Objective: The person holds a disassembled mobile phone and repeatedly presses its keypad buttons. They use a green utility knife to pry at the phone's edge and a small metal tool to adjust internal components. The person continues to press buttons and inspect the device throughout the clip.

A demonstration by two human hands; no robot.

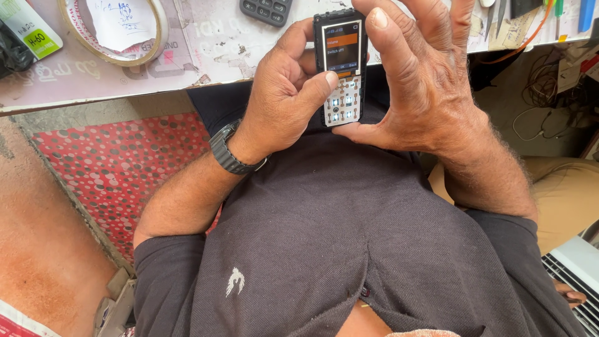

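Note:
A small black keypad phone (341, 65) with a lit screen and glowing keys is held upright in front of my chest. My left hand (284, 93) grips its left side, with the thumb pressing on the upper keypad. My right hand (421, 81) cradles the phone's right side and bottom, its fingers spread upward beside the screen. A dark wristwatch (229, 151) sits on my left wrist.
A worn work table (206, 50) lies ahead, carrying a tape roll (112, 31) with a paper note inside, a dark calculator (266, 10) and tools at the far right. A red dotted mat (118, 168) covers the floor at left. Tangled cables (549, 87) lie at right.

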